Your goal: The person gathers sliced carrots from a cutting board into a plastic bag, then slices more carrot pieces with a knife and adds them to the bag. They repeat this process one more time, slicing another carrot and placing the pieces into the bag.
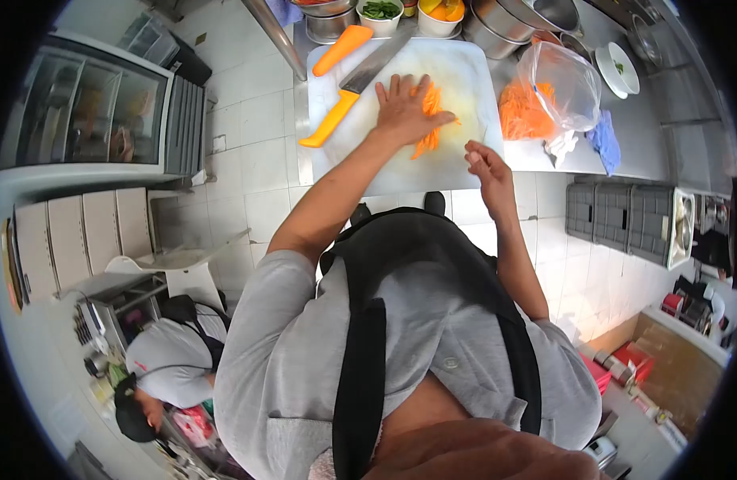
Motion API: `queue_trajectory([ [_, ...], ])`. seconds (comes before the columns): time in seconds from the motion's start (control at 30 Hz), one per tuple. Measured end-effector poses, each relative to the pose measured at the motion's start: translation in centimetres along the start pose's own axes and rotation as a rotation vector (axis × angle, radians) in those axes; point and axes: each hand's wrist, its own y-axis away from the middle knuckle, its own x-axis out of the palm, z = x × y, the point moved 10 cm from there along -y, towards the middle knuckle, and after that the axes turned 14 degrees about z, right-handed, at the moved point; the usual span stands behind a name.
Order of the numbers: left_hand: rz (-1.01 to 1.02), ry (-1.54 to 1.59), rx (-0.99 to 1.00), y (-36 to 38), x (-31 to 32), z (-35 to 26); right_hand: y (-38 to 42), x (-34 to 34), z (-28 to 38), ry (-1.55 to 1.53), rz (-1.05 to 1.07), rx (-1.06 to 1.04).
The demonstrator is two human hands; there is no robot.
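Shredded carrot (431, 128) lies in a narrow pile on the white cutting board (472, 80). My left hand (404, 110) is palm down with fingers spread, resting over the pile's left side. Just off the board's lower right edge is my right hand (489, 164), its fingers curled and their tips pressed together; whether anything is between them is too small to tell. A knife with a yellow handle (331, 118) lies on the board's left side, its blade pointing up and right. Near it, at the upper left corner, is a peeled whole carrot (343, 50).
Right of the board are a clear plastic bag (567, 84) with shredded carrot, a blue cloth (603, 144) and a white bowl (617, 70). Containers (439, 16) line the back. Grey crates (616, 212) stand right. Another person (172, 360) works at lower left.
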Motion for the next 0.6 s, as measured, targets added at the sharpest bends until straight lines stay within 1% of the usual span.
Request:
queue_trajectory([
  [0.03, 0.056, -0.046, -0.108, -0.3, 1.0, -0.3, 0.2, 0.1, -0.2, 0.027, 0.081, 0.018],
  [0.07, -0.084, -0.094, -0.061, 0.5, 0.8, -1.6, 0.5, 0.1, -0.4, 0.051, 0.162, 0.035],
  [0.1, -0.089, -0.108, -0.081, 0.8, 1.6, -1.6, 0.7, -0.5, -0.2, 0.04, 0.183, 0.027],
  [0.17, -0.211, -0.128, 0.097, 2.2, 2.1, -3.3, 1.3, -1.2, 0.2, 0.024, 0.284, 0.045],
  [0.2, -0.279, -0.123, 0.129, 3.1, 1.9, -4.0, 1.4, -2.0, 0.2, 0.051, 0.334, 0.042],
  [0.23, -0.279, -0.144, 0.117, 3.2, 2.0, -3.9, 1.5, -3.0, 0.2, 0.037, 0.35, 0.032],
  [0.3, -0.179, -0.233, 0.101, 3.0, 2.7, -3.7, 1.6, -5.3, 1.1, -0.032, 0.358, -0.048],
  [0.33, -0.19, -0.326, 0.103, 2.7, 2.4, -3.8, 1.7, -6.4, 1.9, -0.039, 0.358, -0.043],
  [0.37, -0.188, -0.332, 0.086, 2.0, 2.1, -3.3, 1.5, -7.8, 1.9, -0.034, 0.362, -0.069],
  [0.43, -0.166, -0.258, -0.066, 0.9, 1.1, -1.0, 1.6, -10.3, 3.0, -0.087, 0.36, -0.086],
  [0.5, -0.198, -0.228, -0.07, 0.4, -0.4, -0.5, 2.0, -13.4, 5.1, -0.059, 0.318, -0.175],
  [0.57, -0.177, 0.21, -0.174, -0.7, -1.3, 2.9, 2.5, -17.2, 6.6, -0.064, 0.219, -0.248],
  [0.6, -0.088, 0.473, -0.296, -1.5, -0.2, 6.0, 2.5, -19.5, 6.8, -0.061, 0.111, -0.285],
])
